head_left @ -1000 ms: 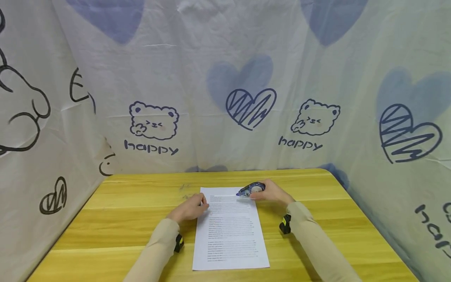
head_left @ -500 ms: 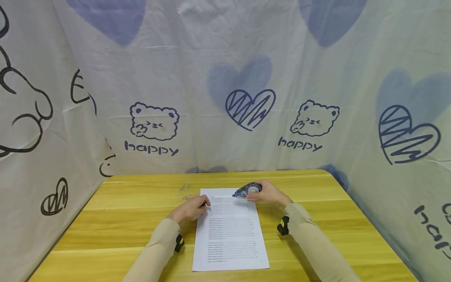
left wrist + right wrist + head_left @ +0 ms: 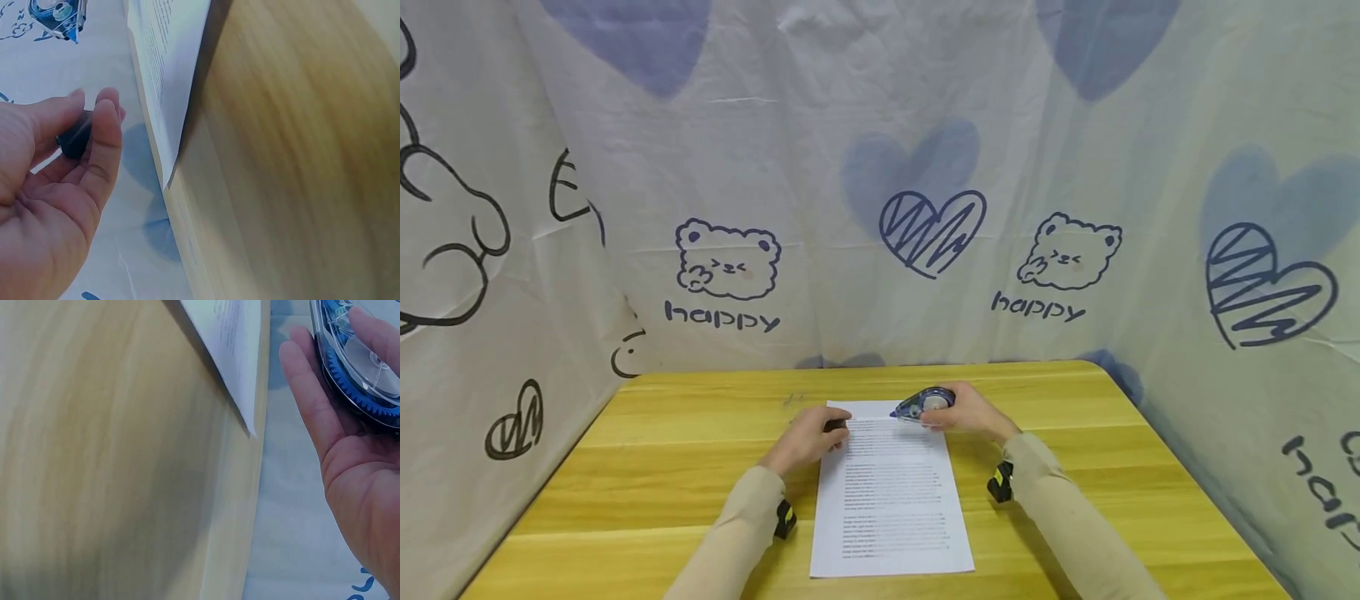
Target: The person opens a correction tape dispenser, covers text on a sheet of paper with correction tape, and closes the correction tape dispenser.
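In the head view, my right hand (image 3: 973, 414) grips a blue, clear-cased correction tape dispenser (image 3: 923, 403). Its pointed tip faces left, over the top lines of a printed sheet of paper (image 3: 895, 492); whether it touches the paper I cannot tell. The right wrist view shows the toothed blue wheel inside the dispenser (image 3: 356, 381), held between thumb and fingers. At the sheet's upper left edge is my left hand (image 3: 805, 435). Between its thumb and fingers it pinches a small dark piece, perhaps a cap (image 3: 76, 136), seen best in the left wrist view.
The sheet lies on a yellow wood-grain table (image 3: 685, 467). Behind the table's far edge hangs a white cloth (image 3: 835, 275) with blue hearts and bear drawings, and similar cloth stands at both sides. Faint dark marks (image 3: 793, 399) show on the table left of the sheet.
The right hand and the dispenser have shifted a little left across the sheet's top. My left hand has moved slightly away from me and turned, so the dark piece shows more.
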Available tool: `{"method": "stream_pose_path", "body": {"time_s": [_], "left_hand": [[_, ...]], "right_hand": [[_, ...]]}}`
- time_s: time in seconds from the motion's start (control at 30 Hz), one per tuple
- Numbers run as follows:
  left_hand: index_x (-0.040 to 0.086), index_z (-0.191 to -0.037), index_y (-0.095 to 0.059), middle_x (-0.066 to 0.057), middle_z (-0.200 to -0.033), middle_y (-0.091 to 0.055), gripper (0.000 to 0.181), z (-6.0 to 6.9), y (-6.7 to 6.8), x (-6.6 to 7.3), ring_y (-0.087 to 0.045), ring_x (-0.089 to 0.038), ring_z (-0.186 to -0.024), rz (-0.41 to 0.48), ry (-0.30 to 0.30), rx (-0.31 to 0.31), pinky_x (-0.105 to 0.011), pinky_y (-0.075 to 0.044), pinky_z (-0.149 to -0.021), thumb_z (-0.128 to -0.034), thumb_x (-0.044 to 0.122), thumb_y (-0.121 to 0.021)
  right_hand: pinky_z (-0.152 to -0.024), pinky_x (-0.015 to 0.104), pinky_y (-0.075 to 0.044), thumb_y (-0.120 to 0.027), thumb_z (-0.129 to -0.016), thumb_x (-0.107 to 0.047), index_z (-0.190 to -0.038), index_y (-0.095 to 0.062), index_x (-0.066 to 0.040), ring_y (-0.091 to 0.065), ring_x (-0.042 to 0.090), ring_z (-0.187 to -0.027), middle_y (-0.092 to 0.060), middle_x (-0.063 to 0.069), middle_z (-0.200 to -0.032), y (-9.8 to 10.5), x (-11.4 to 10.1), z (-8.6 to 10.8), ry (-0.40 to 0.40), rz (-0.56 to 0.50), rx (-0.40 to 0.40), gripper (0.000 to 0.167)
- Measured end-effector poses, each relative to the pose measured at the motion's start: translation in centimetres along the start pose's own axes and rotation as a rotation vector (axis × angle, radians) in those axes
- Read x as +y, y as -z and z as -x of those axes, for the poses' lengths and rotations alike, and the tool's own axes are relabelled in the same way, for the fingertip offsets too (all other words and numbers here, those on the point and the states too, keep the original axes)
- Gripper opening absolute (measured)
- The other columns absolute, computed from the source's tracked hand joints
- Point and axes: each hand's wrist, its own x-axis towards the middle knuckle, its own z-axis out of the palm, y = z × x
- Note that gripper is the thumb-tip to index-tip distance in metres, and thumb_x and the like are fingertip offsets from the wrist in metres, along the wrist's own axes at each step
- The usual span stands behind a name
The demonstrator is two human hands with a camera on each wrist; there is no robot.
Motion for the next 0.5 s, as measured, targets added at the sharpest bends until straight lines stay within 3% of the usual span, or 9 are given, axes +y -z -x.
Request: {"method": "stream_pose_path", "body": {"time_s": [0.1, 0.3, 0.5], "left_hand": [[0.003, -0.127, -0.062, -0.008, -0.103, -0.069, 0.032, 0.0, -0.2, 0.1, -0.06, -0.013, -0.075, -0.003, 0.001, 0.017, -0.027, -0.052, -0.065, -0.096, 0.013, -0.063], [0.004, -0.115, -0.066, -0.007, -0.107, -0.069, 0.024, -0.2, -0.7, 0.5, -0.062, -0.017, -0.091, 0.021, -0.031, 0.096, -0.032, -0.054, -0.075, -0.0928, 0.013, -0.068], [0.005, -0.12, -0.069, -0.004, -0.1, -0.071, 0.029, -0.3, -0.8, 1.0, -0.062, -0.012, -0.081, 0.061, -0.049, 0.127, -0.028, -0.054, -0.07, -0.092, 0.012, -0.068]], "right_hand": [[-0.079, 0.036, -0.061, -0.08, -0.083, -0.021, -0.121, -0.064, -0.004, -0.069, 0.021, -0.091, -0.069, 0.013, -0.106, -0.2, -0.3, 0.1, 0.027, 0.018, -0.004, 0.045], [-0.074, 0.03, -0.055, -0.081, -0.081, -0.031, -0.113, -0.07, -0.012, -0.063, 0.016, -0.083, -0.07, 0.003, -0.096, -0.7, -1.1, 0.6, 0.109, 0.179, 0.028, 0.039], [-0.073, 0.029, -0.053, -0.082, -0.08, -0.032, -0.109, -0.07, -0.013, -0.062, 0.015, -0.081, -0.069, 0.002, -0.095, -0.8, -1.2, 0.6, 0.123, 0.205, 0.039, 0.037]]}}
